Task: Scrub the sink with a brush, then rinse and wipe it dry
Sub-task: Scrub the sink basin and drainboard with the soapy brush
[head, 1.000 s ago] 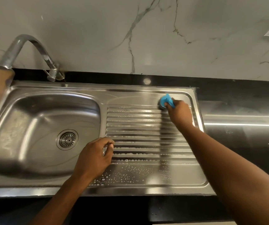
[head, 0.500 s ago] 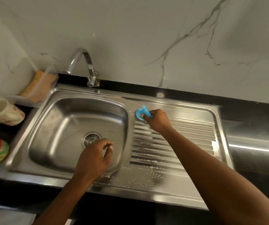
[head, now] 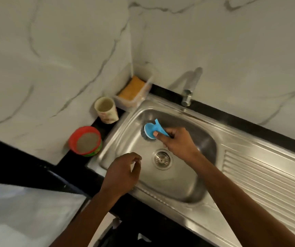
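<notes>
1. The brush [head: 151,130] sits in the sink [head: 178,186], at the basin's back-left corner. Its round head points left and its long axis runs right into the right hand [head: 178,142], whose fingers grasp the handle.
2. Compared with half a second earlier, it is off the drainboard [head: 267,175]. The left hand [head: 123,172] remains loosely curled and empty above the front rim.
3. One brush, one drain [head: 162,158], one tap [head: 189,86], one cup [head: 105,109].

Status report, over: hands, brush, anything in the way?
Right hand grips blue brush, head on far-left wall of sink. Left hand empty, loosely curled, above front rim. Drain uncovered, nothing in the way.
</notes>
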Tool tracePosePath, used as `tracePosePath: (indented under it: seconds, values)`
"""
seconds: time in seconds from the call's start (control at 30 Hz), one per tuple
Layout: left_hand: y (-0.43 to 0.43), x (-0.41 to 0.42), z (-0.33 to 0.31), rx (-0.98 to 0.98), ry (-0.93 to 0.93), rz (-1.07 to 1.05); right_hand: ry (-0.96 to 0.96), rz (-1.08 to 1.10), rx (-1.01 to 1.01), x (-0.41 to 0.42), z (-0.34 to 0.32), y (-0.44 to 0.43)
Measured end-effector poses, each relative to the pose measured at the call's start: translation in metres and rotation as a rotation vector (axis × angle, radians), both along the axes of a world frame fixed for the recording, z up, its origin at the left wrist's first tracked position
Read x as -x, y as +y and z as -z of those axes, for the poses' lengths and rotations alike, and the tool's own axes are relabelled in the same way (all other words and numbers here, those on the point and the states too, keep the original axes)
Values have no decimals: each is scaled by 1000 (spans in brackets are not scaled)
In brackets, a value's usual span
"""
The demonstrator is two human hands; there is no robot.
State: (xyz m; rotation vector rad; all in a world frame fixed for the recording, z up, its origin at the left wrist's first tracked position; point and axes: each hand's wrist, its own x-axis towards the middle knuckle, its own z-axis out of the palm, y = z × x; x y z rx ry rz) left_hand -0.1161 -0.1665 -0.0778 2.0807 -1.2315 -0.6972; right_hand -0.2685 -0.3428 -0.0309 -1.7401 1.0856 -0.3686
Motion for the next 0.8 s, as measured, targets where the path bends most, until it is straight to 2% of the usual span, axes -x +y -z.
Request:
tracePosePath:
  seconds: [0.27,0.53,0.8]
  values:
    - [46,-84,4,-65,23,-129,77,-392,243,-159,8,38]
    - [70,-124,9,-71,15,-170,381,-686,482,-229,31,67]
    - [73,-130,10,-70,11,-136,447,-662,531,-232,30,70]
